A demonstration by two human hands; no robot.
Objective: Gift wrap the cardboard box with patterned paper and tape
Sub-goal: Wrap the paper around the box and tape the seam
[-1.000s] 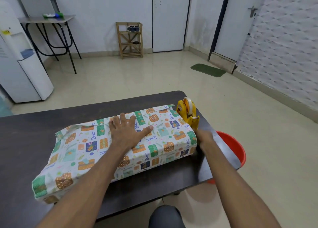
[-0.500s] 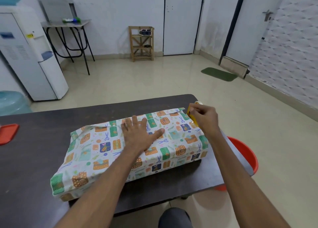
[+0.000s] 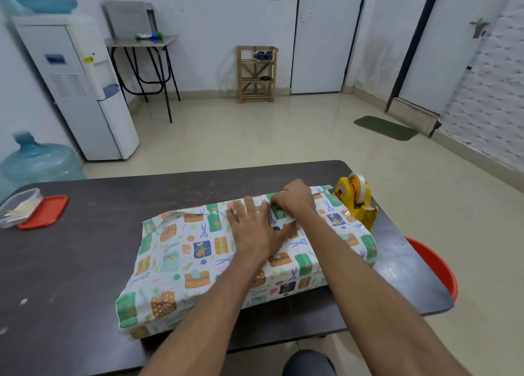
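Since the patterned paper [image 3: 181, 250] would probably spring open, the left hand [image 3: 252, 231] lies flat, pinning it over the covered box on the counter [image 3: 85, 248]. The right hand [image 3: 296, 199] curls at the far seam, can't tell what it's pinching. The tape dispenser [image 3: 355, 202] sits just beside, handy.

cardboard box: all under patterned paper [image 3: 198, 250] | right hand [image 3: 295, 202]: fingertips tucked under, grip unseen | red tub [image 3: 436, 265]: half behind tabletop's [image 3: 85, 262] right edge | clear container [image 3: 17, 205]: cut off at left
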